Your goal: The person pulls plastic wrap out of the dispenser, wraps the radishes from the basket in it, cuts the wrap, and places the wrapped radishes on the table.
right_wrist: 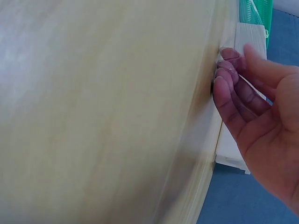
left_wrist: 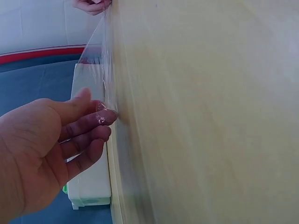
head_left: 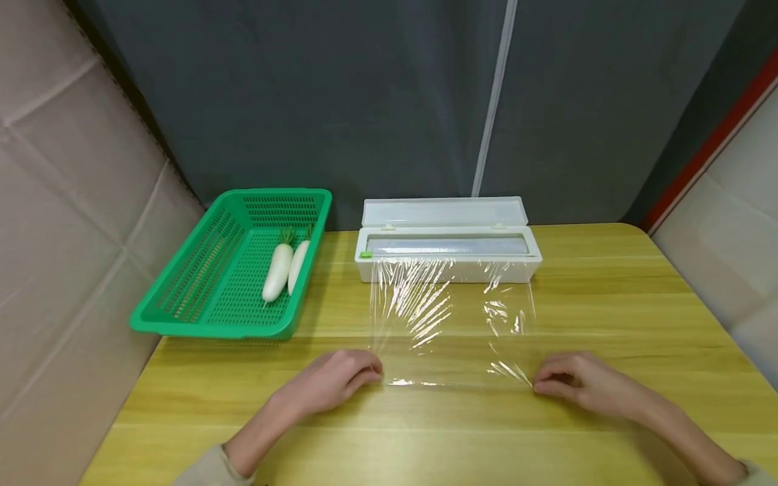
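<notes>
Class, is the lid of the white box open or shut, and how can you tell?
Open: the lid sits back behind the white box, leaving the roll inside uncovered.

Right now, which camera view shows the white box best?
The head view: the white box shows end to end, lid open. In the left wrist view the left hand covers part; in the right wrist view the right hand does.

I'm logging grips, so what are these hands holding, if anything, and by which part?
Clear plastic film: the left hand holds its near left corner, the right hand its near right corner.
</notes>
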Motion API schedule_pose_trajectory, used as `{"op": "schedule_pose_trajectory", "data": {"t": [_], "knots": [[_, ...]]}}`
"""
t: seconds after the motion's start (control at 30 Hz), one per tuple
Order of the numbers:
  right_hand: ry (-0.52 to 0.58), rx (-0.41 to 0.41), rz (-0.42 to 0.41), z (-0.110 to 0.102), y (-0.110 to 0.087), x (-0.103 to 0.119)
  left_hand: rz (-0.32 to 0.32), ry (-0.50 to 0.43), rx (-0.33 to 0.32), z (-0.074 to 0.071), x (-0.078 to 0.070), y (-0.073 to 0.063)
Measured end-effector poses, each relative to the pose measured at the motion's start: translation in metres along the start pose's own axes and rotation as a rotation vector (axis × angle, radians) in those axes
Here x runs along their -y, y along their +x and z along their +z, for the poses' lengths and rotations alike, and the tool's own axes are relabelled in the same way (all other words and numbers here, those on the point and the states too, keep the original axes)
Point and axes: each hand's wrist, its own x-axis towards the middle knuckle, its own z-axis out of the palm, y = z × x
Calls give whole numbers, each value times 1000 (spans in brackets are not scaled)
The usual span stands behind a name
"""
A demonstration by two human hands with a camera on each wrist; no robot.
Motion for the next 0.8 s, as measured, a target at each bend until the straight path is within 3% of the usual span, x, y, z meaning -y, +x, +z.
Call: {"op": "schedule_pose_trajectory", "data": {"t": [0.2, 0.3, 0.57, 0.8], "knots": [[57, 15, 186, -4, 5, 5, -39, 39, -57, 0, -1, 6], [37, 5, 215, -4, 10, 6, -48, 74, -77, 1, -3, 9], [-85, -35, 185, -1, 17, 0, -82, 194, -85, 3, -6, 19], [-94, -27, 114, -3, 16, -7, -110, 204, -78, 3, -5, 19]]}}
